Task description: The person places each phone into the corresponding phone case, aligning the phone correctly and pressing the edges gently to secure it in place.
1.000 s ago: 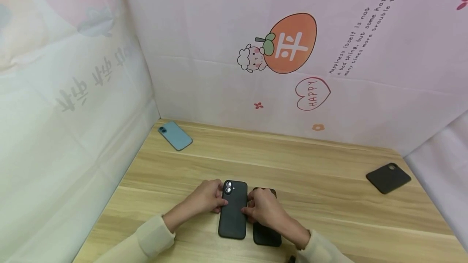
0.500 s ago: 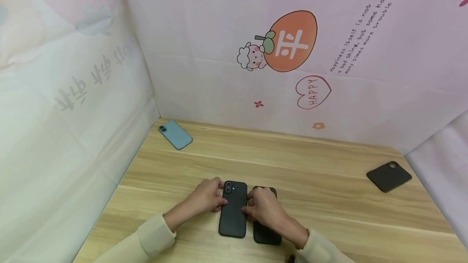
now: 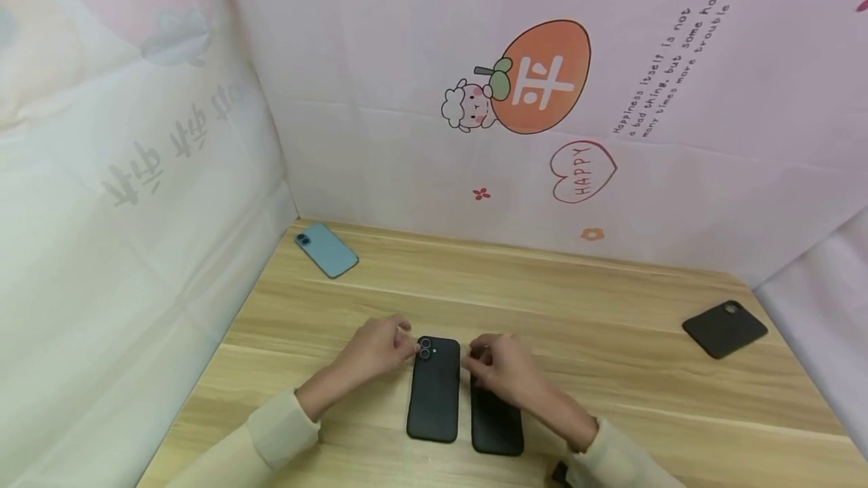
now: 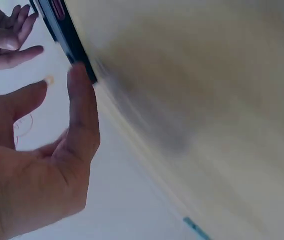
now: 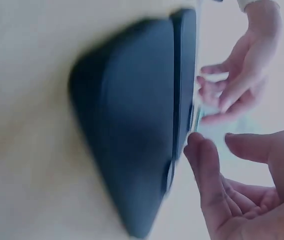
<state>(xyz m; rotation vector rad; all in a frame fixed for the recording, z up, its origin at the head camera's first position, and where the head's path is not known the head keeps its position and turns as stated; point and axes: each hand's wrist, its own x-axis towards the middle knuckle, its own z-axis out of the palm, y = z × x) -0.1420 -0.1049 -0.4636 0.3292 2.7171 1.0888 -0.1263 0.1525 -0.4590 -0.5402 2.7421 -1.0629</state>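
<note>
A black phone [image 3: 434, 390] lies back up on the wooden table [image 3: 610, 367], its camera lenses at the far end. A second flat black phone-shaped thing [image 3: 497, 422] lies right beside it. My left hand [image 3: 401, 333] hovers at the phone's far left corner with relaxed fingers and holds nothing. My right hand [image 3: 478, 358] hovers over the far end of the second black thing, loosely curled and empty. The left wrist view shows the left hand [image 4: 57, 95] spread next to the phone's edge [image 4: 64, 35]. The right wrist view shows both black slabs [image 5: 132, 125] side by side.
A light blue phone [image 3: 326, 250] lies at the table's far left corner. A black phone case [image 3: 724, 328] lies at the far right. Printed cloth walls [image 3: 475, 134] close the table in behind and on both sides.
Both hands have let go of the black phone and lifted a little off it, fingers loosening. The phone lies in the same place.
</note>
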